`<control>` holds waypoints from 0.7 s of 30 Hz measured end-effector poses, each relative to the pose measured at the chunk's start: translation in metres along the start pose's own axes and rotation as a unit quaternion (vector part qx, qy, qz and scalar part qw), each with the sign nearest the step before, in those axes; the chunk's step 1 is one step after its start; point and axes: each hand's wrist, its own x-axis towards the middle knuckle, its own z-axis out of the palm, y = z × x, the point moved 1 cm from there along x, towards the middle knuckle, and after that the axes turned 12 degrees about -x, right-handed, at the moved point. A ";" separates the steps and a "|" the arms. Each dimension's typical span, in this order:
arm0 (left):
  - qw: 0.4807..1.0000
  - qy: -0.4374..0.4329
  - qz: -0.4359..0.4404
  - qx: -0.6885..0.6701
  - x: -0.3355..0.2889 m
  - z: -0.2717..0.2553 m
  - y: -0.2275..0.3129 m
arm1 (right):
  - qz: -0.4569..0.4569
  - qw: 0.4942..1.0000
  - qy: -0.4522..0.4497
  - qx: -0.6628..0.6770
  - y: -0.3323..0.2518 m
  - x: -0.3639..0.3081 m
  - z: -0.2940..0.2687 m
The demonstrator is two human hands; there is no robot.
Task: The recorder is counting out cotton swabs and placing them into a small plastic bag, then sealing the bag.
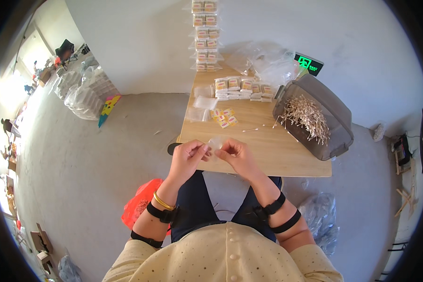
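The person's left hand (191,155) and right hand (237,154) come together over the table's near edge, each in a thumb-and-finger grip closed on a small clear bag (215,142), which lies between them; what, if anything, is inside it is too small to tell. The film looks thin and slick, so it could slide from the fingertips or crease if the two sides were pulled unevenly, and a dropped bag might fall past the edge. A careless forearm could also sweep the loose swabs (250,129) aside, and the tilted grey bin (340,110) could spill more of its swab heap (306,117) if knocked. The pale wooden table (268,157) carries yellow-and-white cards (224,118), flat clear packets (205,103) at its left side and rows of filled packets (242,87) behind. Farther back are crumpled plastic bags (268,61), a green-lit sign (309,63) and a tall column of packets (206,44) before the white wall (136,42). On the grey floor (141,136), a red bag (138,202) lies beside the person's left leg.
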 end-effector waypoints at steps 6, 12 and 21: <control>0.917 0.017 0.319 0.240 -0.017 -0.007 0.011 | -0.004 0.999 -0.026 0.041 -0.010 -0.004 0.007; 0.916 -0.083 0.278 0.278 -0.014 -0.015 0.020 | 0.002 0.985 -0.091 0.144 -0.015 -0.005 0.017; 0.923 -0.102 0.269 0.254 -0.013 -0.037 0.019 | 0.032 0.984 -0.108 0.141 0.003 0.001 0.032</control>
